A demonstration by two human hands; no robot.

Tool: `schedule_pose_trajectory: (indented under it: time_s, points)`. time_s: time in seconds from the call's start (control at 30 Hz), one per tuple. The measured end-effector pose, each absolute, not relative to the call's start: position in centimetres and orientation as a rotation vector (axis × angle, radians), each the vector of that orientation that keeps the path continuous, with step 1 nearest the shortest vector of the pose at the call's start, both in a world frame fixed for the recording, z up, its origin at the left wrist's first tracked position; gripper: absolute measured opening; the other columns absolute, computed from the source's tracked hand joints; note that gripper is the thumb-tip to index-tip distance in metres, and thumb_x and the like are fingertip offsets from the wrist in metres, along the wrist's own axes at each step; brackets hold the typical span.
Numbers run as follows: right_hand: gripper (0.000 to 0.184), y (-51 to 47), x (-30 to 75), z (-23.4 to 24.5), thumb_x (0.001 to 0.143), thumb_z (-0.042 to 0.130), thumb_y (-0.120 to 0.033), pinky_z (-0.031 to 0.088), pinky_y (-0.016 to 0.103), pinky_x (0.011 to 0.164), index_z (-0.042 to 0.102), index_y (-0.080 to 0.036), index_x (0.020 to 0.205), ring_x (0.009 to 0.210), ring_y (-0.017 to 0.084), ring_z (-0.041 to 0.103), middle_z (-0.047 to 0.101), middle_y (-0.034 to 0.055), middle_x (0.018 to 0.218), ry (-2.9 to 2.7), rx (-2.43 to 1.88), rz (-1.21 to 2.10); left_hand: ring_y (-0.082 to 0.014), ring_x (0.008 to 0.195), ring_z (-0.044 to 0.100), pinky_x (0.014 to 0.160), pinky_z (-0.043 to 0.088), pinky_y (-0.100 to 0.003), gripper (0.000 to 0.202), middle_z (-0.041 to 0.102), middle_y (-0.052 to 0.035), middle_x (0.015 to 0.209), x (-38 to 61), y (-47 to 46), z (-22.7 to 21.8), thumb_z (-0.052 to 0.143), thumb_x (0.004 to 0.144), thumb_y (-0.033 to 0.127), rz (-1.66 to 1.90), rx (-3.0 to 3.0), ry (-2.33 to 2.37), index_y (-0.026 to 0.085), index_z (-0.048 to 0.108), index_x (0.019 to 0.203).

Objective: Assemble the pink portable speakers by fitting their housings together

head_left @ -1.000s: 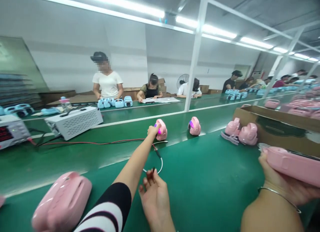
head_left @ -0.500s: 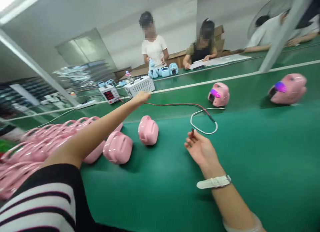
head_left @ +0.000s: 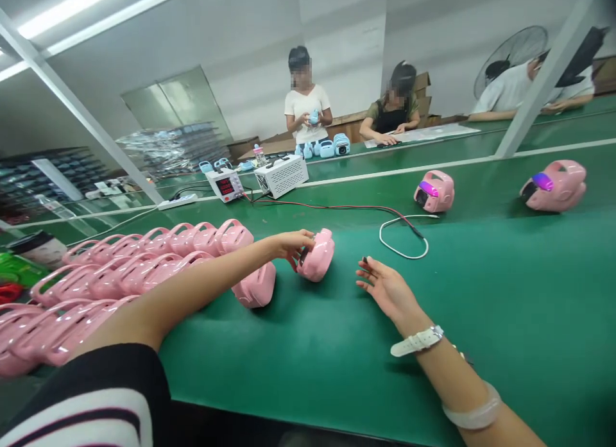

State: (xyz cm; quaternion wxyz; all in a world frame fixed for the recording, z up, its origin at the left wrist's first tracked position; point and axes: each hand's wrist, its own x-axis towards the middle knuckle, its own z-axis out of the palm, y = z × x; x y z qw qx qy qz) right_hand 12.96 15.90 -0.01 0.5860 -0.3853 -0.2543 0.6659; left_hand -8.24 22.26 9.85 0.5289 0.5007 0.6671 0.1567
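My left hand (head_left: 294, 245) reaches across and has its fingers on the near pink handled device (head_left: 320, 258), which is tilted on the green mat. Another pink device (head_left: 256, 285) sits just left of it, partly behind my left forearm. My right hand (head_left: 391, 290), palm up, pinches a small dark piece (head_left: 364, 260) between thumb and fingertip; its kind is too small to tell. Beyond that hand lies a looped white cable (head_left: 403, 256) joined to red and black wires (head_left: 337, 206).
Rows of pink devices (head_left: 158, 267) fill the left side. Two pink devices with purple-lit fronts (head_left: 436, 192) (head_left: 553, 185) stand at the right. A power supply (head_left: 226, 185) and a white vented box (head_left: 283, 176) stand behind. Several co-workers sit or stand across the bench.
My left hand has drawn back from near the white box and come down onto the pink device. The right hand keeps its pinch. The whole view has shifted slightly.
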Motion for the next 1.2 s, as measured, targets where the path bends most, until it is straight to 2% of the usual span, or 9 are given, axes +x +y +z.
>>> schedule_pose_trajectory:
  time_s: [0.07,0.17,0.23,0.33,0.43,0.57,0.7,0.97,1.2]
  points:
    - [0.041,15.3,12.6,0.6,0.047,0.089,-0.046,0.051,0.03,0.057,0.068,-0.018,0.069,0.066,0.017,0.061,0.067,0.0039,0.073,-0.651,-0.919,1.511,-0.0202,0.055,0.058,0.053,0.053,-0.039,0.068,0.061,-0.0005,0.071,-6.9,20.6,9.3,0.081,0.05,0.026,0.486,1.218,1.543,0.024,0.055,0.114]
    - [0.043,14.3,12.4,1.7,0.05,0.085,-0.053,0.048,0.029,0.057,0.065,-0.018,0.066,0.064,0.016,0.056,0.063,0.0018,0.069,-0.753,-0.921,1.424,-0.02,0.066,0.061,0.057,0.054,-0.034,0.066,0.064,-0.0036,0.085,-4.7,17.2,7.5,0.073,0.061,0.046,0.718,1.205,1.386,0.025,0.052,0.121]
    - [0.043,13.7,12.5,2.4,0.056,0.081,-0.056,0.044,0.028,0.056,0.062,-0.019,0.065,0.06,0.014,0.051,0.058,-0.0009,0.065,-0.824,-0.921,1.343,-0.0188,0.075,0.062,0.06,0.052,-0.028,0.071,0.064,-0.003,0.094,-3.4,15.0,5.8,0.067,0.066,0.054,0.915,1.181,1.294,0.028,0.045,0.128]
    - [0.038,12.7,12.6,3.3,0.064,0.079,-0.053,0.042,0.028,0.061,0.061,-0.02,0.069,0.064,0.013,0.048,0.056,-0.002,0.068,-0.924,-0.94,1.213,-0.0151,0.078,0.06,0.063,0.049,-0.022,0.079,0.063,-0.0005,0.1,-2.3,12.7,3.5,0.076,0.061,0.045,1.241,1.17,1.148,0.03,0.039,0.13]
    - [0.032,11.8,12.5,3.8,0.069,0.077,-0.048,0.041,0.028,0.064,0.062,-0.02,0.071,0.068,0.015,0.049,0.056,-0.0011,0.073,-1.026,-0.953,1.159,-0.0134,0.076,0.058,0.065,0.048,-0.022,0.078,0.064,0.0003,0.101,-2.5,11.8,2.2,0.083,0.056,0.033,1.42,1.166,1.006,0.029,0.044,0.123]
    - [0.024,10.8,12.1,4.0,0.082,0.067,-0.041,0.04,0.03,0.065,0.058,-0.021,0.071,0.07,0.016,0.05,0.054,0.0001,0.075,-1.253,-0.92,1.073,-0.0132,0.077,0.057,0.07,0.048,-0.024,0.084,0.063,0.0013,0.097,-3.5,11.6,1.8,0.089,0.051,0.032,1.481,1.104,0.932,0.028,0.045,0.123]
    - [0.021,10.2,12.0,3.9,0.088,0.061,-0.033,0.041,0.03,0.066,0.055,-0.021,0.071,0.072,0.016,0.05,0.052,0.0011,0.078,-1.357,-0.932,0.961,-0.014,0.079,0.057,0.071,0.049,-0.025,0.091,0.061,0.0004,0.102,-3.8,11.4,1.5,0.093,0.046,0.038,1.469,1.058,0.872,0.03,0.045,0.124]
    - [0.02,10.1,12.6,4.1,0.091,0.058,-0.027,0.042,0.03,0.069,0.054,-0.022,0.072,0.076,0.017,0.051,0.052,0.0013,0.079,-1.506,-0.969,0.881,-0.0125,0.072,0.055,0.068,0.049,-0.024,0.09,0.061,0.0018,0.09,-4.0,12.0,1.2,0.094,0.043,0.039,1.485,1.116,0.849,0.027,0.049,0.12]
    - [0.019,9.8,12.6,3.9,0.093,0.058,-0.023,0.043,0.027,0.068,0.054,-0.021,0.074,0.076,0.015,0.052,0.053,0.0007,0.08,-1.545,-0.903,0.833,-0.0151,0.078,0.057,0.071,0.049,-0.025,0.093,0.062,-0.0001,0.096,-3.7,11.7,1.4,0.094,0.043,0.042,1.482,1.118,0.815,0.026,0.049,0.122]
